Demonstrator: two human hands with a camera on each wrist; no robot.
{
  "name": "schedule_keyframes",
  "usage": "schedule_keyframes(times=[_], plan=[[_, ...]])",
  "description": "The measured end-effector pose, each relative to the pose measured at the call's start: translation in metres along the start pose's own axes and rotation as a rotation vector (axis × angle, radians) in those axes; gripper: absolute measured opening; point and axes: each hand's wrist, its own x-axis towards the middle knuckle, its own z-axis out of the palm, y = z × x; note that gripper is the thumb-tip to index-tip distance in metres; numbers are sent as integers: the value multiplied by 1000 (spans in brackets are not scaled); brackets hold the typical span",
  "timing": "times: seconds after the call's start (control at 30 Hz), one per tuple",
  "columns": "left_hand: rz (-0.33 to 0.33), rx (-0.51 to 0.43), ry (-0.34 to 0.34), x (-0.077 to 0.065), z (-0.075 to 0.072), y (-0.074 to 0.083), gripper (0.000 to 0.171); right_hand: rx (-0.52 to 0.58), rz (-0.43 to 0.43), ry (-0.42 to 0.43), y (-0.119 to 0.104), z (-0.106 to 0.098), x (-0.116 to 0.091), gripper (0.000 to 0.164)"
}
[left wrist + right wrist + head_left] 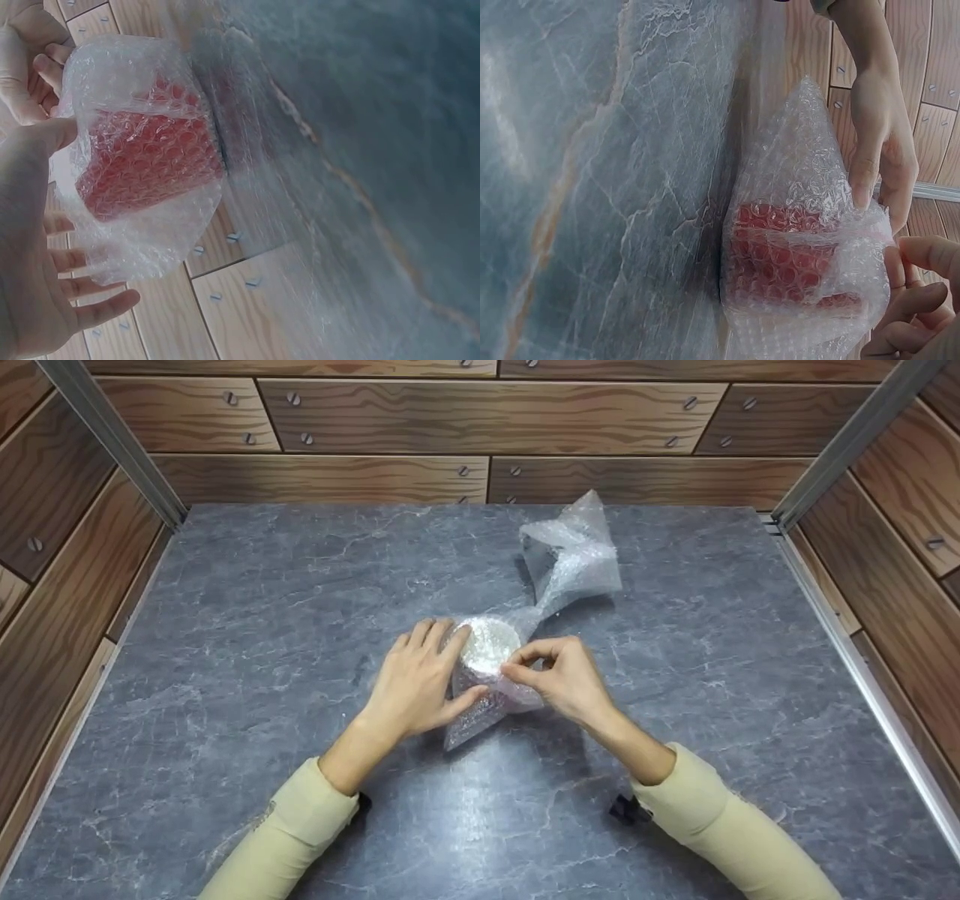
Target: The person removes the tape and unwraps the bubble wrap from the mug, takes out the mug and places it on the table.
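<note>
A round red object [154, 154], whitish and shiny on top in the head view, stands wrapped in clear bubble wrap [780, 176] near the middle of the table. What kind of object it is stays hidden by the wrap. My left hand [418, 679] lies along its left side, fingers straight and spread, with the thumb against the wrap at the front. At the top edge, right of centre, my right hand [566, 675] pinches a bit of the wrap between thumb and index finger. The other right fingers are curled.
A long loose end of the bubble wrap [577, 555] runs to the back right, narrow near the object and folded up wider beyond. The grey marbled table [285, 585] is enclosed by wood-patterned walls [487, 416] with metal rails [870, 667] at the sides.
</note>
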Motion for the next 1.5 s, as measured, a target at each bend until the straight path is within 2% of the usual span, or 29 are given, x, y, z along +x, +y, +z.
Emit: schedule_keyframes(times=[0.63, 1.2, 1.33, 1.5], plan=[[4, 4, 16, 2, 0, 1, 80, 142, 35, -27, 1, 1, 3, 11], [1, 47, 14, -2, -5, 1, 84, 219, 79, -1, 1, -2, 2, 14], [22, 43, 41, -2, -8, 3, 81, 219, 77, 3, 2, -3, 2, 15], [55, 42, 110, -3, -13, 3, 72, 208, 85, 3, 1, -4, 2, 16]])
